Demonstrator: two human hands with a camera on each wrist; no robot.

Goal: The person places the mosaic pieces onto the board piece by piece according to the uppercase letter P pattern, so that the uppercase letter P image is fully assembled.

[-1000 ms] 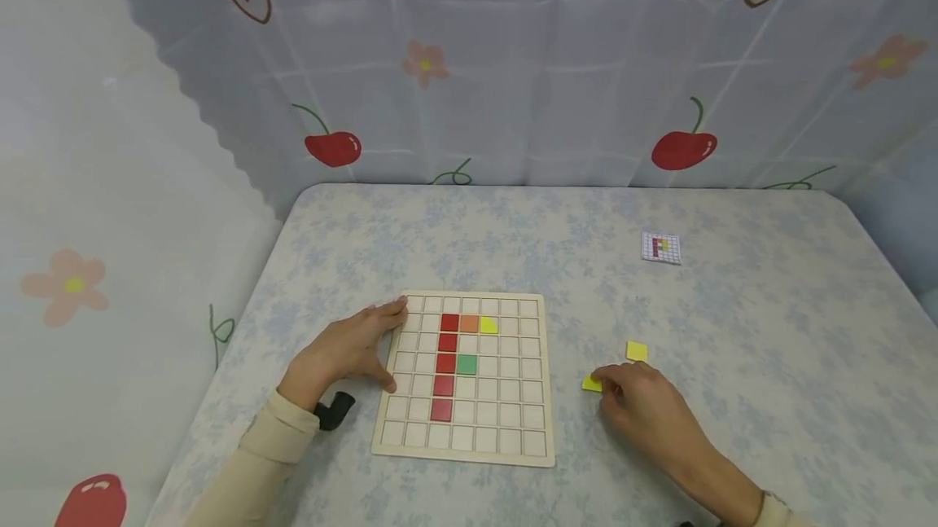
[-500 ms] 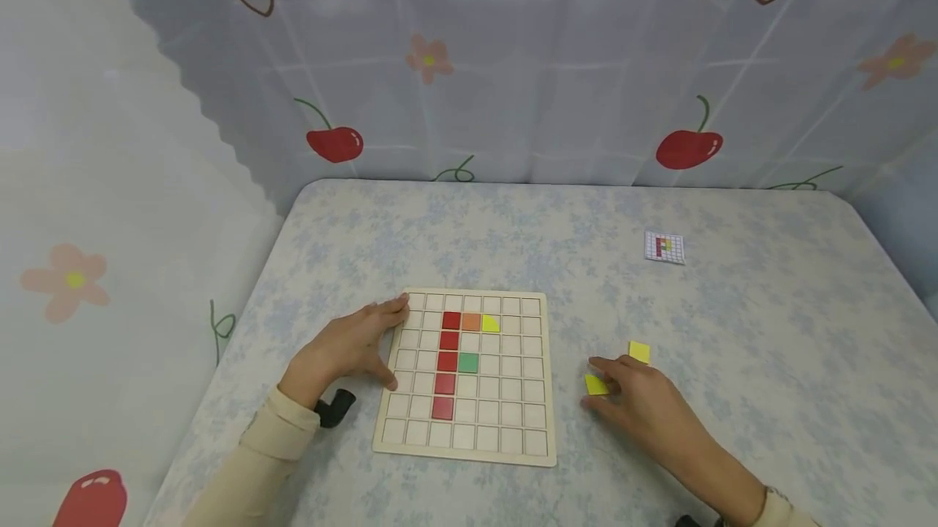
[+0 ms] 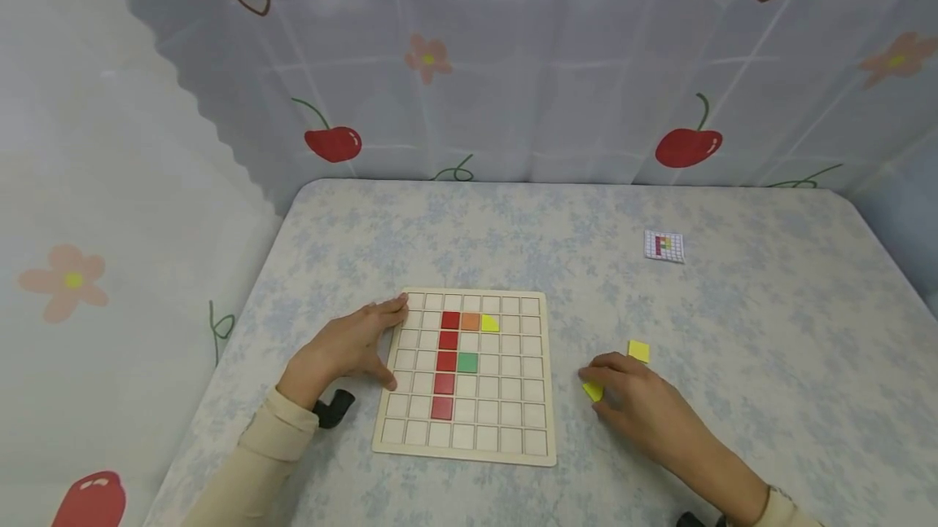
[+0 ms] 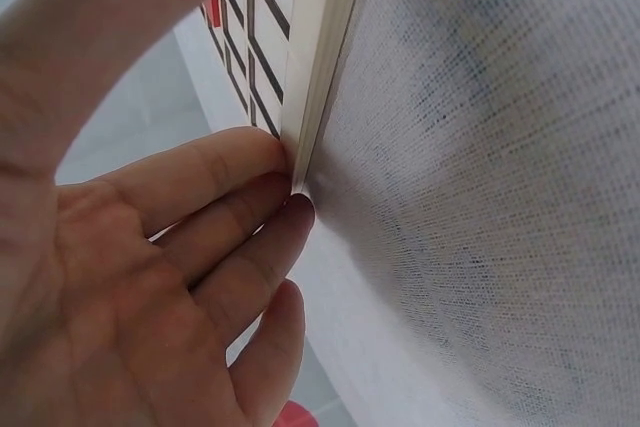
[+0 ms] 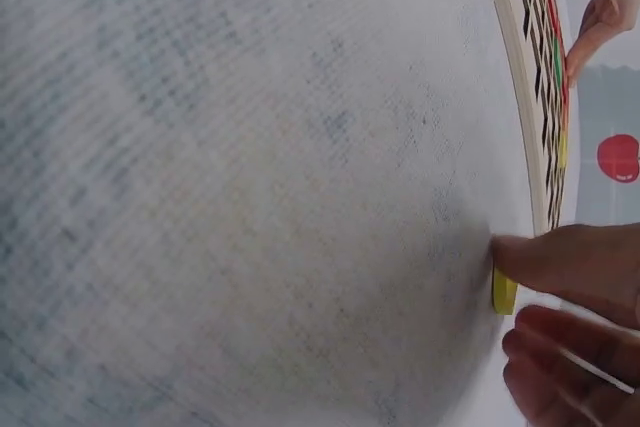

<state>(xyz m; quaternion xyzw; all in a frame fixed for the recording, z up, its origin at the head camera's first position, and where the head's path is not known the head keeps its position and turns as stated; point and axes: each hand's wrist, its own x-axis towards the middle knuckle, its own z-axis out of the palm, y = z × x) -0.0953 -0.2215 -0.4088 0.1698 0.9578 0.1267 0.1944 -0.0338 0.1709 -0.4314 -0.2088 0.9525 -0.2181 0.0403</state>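
A wooden grid board (image 3: 506,458) lies flat on the table. Its cells hold a column of several red tiles (image 3: 446,362), an orange tile (image 3: 471,322), a yellow tile with one rounded corner (image 3: 489,323) and a green tile (image 3: 466,362). My left hand (image 3: 344,352), thumb and fingers spread, touches the board's left edge; in the left wrist view the fingertips rest against its side. To the right of the board, my right hand (image 3: 645,397) holds a loose yellow tile (image 3: 593,390) between thumb and fingers, at the tabletop. Fingers partly hide this tile.
Just beyond the right hand lies another yellow tile (image 3: 639,351), square. A small pattern card (image 3: 664,246) rests farther back on the right. A patterned curtain (image 3: 513,63) hangs behind the table's back edge. Bare cloth (image 3: 572,266) lies between board and card.
My right hand's thumb and fingers parted around the loose yellow tile, then came together on it. The tile has turned slightly. The left hand stays on the board's edge.
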